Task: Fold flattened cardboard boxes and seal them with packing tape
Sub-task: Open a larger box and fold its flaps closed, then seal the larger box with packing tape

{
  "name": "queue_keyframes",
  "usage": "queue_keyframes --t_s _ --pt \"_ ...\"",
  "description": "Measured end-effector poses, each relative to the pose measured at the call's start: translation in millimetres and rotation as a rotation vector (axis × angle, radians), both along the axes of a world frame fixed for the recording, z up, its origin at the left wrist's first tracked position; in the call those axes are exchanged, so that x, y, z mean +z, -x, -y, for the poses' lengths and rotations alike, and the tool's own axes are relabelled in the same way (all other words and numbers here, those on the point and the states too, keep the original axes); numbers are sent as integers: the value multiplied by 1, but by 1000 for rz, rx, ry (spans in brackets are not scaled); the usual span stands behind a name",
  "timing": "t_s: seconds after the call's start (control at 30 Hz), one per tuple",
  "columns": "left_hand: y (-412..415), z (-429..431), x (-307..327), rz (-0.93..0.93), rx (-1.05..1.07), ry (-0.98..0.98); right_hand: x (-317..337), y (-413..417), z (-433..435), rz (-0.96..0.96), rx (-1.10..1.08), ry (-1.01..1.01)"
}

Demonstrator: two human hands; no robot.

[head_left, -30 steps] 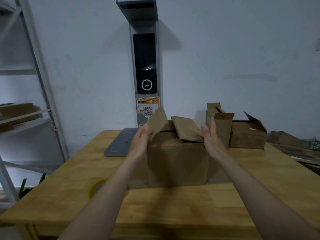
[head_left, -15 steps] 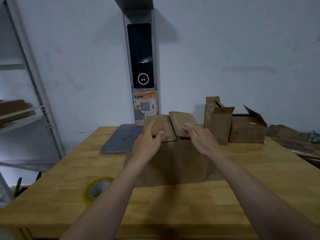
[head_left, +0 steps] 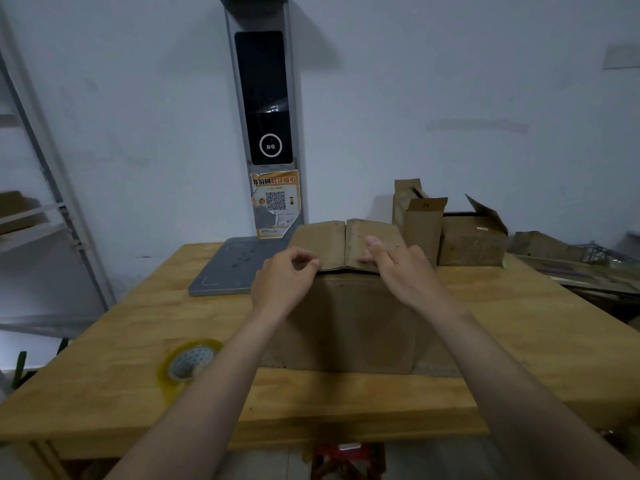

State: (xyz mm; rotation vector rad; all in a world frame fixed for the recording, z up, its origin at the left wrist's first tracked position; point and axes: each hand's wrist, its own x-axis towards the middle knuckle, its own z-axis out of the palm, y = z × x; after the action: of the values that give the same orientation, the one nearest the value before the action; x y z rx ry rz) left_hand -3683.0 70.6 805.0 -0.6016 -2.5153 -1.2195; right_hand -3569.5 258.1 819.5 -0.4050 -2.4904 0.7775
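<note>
Now creased cardboard flaps [head_left: 320, 241] flat — right hand [head_left: 406, 273] presses, fingers [head_left: 375, 248] straight; left grip [head_left: 282, 283] unclear.

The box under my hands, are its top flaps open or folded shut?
Folded shut: both flaps of the box lie flat, meeting at a centre seam.

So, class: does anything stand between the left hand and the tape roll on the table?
Nothing visible does: only bare table lies between the left hand, at the box flaps, and the tape roll nearer the person.
</note>
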Motion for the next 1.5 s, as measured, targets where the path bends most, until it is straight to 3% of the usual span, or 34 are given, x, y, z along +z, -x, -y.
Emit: queue_keyframes --t_s 0.3,0.47,0.73,0.87,0.93,1.0,1.1,1.2,1.33,1.5 --pt "-19 -2 -3 -67 -25 150 -1 -10 0 82 25 -110" --pt "-13 -1 -4 -43 -56 141 -4 -5 13 229 35 -296" --pt "-18 23 -8 39 -287 29 -3 -5 45 312 -55 -308" --pt "-19 61 -22 59 -126 13 4 -6 65 400 -133 -284" --pt "-15 88 -36 107 55 152 5 -5 78 430 -173 -302" --pt "-8 116 -52 245 182 424 1 -2 93 446 -203 -318" --pt "4 144 -80 487 189 794 -7 3 106 430 -239 -322" --pt "11 153 -108 482 176 969 -12 6 107 390 -246 -310" --pt "13 159 -118 375 306 776 -18 4 102 379 -196 -324" --pt "30 161 -89 249 247 493 -10 4 101 353 -150 -353"
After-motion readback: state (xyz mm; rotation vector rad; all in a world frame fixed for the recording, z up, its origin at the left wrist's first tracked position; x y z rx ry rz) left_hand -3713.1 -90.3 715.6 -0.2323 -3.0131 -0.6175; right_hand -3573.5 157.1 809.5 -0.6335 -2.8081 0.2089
